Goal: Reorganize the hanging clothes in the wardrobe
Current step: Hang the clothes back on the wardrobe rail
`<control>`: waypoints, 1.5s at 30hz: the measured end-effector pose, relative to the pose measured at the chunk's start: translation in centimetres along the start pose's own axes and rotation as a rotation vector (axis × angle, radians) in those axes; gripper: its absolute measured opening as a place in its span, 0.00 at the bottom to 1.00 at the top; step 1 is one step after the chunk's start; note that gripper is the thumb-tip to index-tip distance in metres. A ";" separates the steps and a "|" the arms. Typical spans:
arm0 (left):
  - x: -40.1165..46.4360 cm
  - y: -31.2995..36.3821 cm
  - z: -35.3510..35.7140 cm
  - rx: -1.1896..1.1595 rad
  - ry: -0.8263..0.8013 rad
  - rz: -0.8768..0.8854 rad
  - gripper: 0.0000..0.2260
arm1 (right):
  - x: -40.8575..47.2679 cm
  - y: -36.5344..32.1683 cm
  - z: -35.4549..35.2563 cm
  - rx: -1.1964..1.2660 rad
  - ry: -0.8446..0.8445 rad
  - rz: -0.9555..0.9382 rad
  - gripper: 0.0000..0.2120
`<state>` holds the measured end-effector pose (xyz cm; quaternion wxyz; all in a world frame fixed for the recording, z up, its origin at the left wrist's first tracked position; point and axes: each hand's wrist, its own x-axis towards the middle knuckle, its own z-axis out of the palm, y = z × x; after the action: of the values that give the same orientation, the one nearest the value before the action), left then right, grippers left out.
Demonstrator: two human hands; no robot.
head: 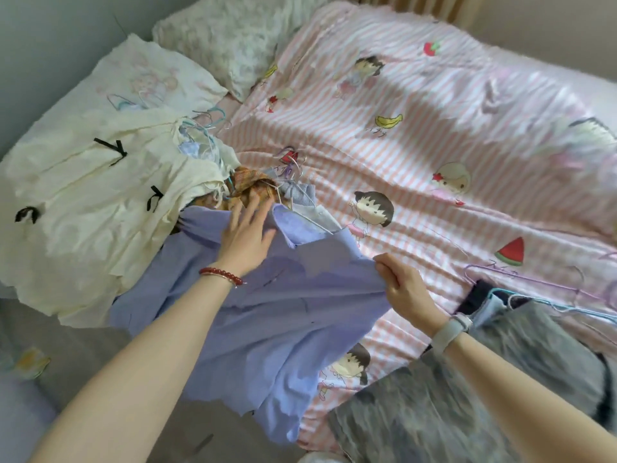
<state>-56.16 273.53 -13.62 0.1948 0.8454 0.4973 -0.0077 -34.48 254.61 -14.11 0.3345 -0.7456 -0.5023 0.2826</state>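
Note:
A light blue shirt [267, 315] lies spread over the near edge of the bed, on top of a pile of clothes on hangers. My left hand [247, 235] rests flat on the shirt near its collar, fingers straight. My right hand [400, 282] pinches the shirt's right shoulder edge and holds it up a little. A cream garment with black bows [96, 195] lies to the left of the shirt. An orange checked garment [248, 183] and a white hanger [283, 198] show at the top of the pile.
The pink striped cartoon bedcover [417, 145] spreads to the right. A grey garment [500, 396] with dark and blue clothes and a purple hanger [521, 279] lies at the near right. Pillows [233, 38] sit at the head of the bed.

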 end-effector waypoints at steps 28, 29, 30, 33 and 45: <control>-40.2 -10.0 -0.7 -0.554 0.628 -0.931 0.07 | -5.9 -19.9 20.2 -0.384 -0.445 -0.857 0.21; -42.6 -10.0 -0.1 -0.568 0.646 -0.961 0.07 | -7.4 -20.8 21.1 -0.373 -0.464 -0.911 0.20; -44.9 -9.8 0.6 -0.587 0.660 -0.986 0.08 | -8.9 -21.5 21.9 -0.363 -0.495 -0.952 0.20; -52.2 -9.1 2.3 -0.614 0.715 -1.067 0.10 | -14.5 -23.5 23.9 -0.325 -0.613 -1.053 0.18; -77.9 -4.5 6.5 -0.491 1.098 -1.492 0.17 | -37.5 -29.9 29.2 -0.185 -1.088 -1.381 0.07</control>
<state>-98.13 208.01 -4.97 0.0509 0.1322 0.9173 0.3721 -85.96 233.80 -5.51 0.0835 -0.0618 -0.9509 0.2915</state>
